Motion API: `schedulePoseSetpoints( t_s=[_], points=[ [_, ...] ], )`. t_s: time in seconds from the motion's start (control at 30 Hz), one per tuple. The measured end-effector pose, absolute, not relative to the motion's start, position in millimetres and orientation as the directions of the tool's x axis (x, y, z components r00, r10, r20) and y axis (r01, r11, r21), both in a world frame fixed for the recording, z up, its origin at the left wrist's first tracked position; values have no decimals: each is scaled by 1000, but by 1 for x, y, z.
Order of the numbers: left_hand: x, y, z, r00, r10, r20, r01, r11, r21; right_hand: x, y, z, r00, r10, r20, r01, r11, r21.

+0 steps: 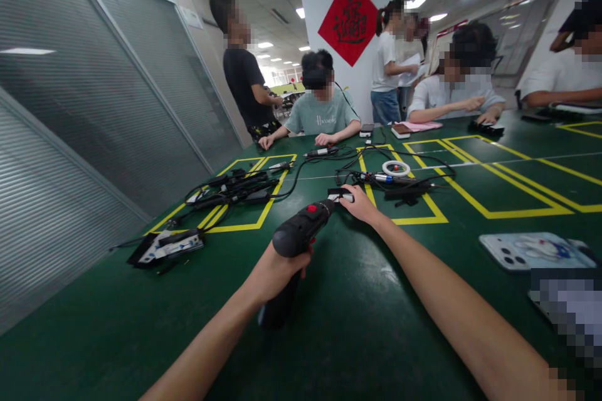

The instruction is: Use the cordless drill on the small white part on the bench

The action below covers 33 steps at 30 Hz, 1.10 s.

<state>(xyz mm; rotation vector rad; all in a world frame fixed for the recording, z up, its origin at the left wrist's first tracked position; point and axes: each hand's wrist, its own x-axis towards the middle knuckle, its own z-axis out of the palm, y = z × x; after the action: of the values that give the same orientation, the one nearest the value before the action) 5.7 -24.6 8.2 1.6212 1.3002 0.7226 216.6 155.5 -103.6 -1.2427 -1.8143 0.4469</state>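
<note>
My left hand (282, 268) is wrapped round the grip of a black cordless drill (296, 229) with a red switch on top. The drill's nose points forward and to the right. At that nose, my right hand (361, 205) pinches a small black-and-white piece (335, 192) close to the table top. Whether the drill's tip touches the piece or only lies in front of it, I cannot tell. My right fingers cover part of the piece.
Tangled black cables (235, 188) lie at the left, near a plastic-wrapped packet (172, 244). Beyond my right hand are soldering-iron-like tools (383, 179) and a white tape roll (396, 168). A phone (531, 250) lies at right. People sit across the green table (399, 326).
</note>
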Motion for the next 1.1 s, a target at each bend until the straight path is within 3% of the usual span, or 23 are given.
schedulePoseSetpoints(
  t_s=[0.73,1.1],
  points=[
    [3,-26,0,367,927,-75,456,-109,883,218,158,-106,-108,888,447,545,429,-721],
    [4,-26,2,327,939,-103,488,-75,869,218,159,-107,-106,882,460,532,441,-723]
  ],
)
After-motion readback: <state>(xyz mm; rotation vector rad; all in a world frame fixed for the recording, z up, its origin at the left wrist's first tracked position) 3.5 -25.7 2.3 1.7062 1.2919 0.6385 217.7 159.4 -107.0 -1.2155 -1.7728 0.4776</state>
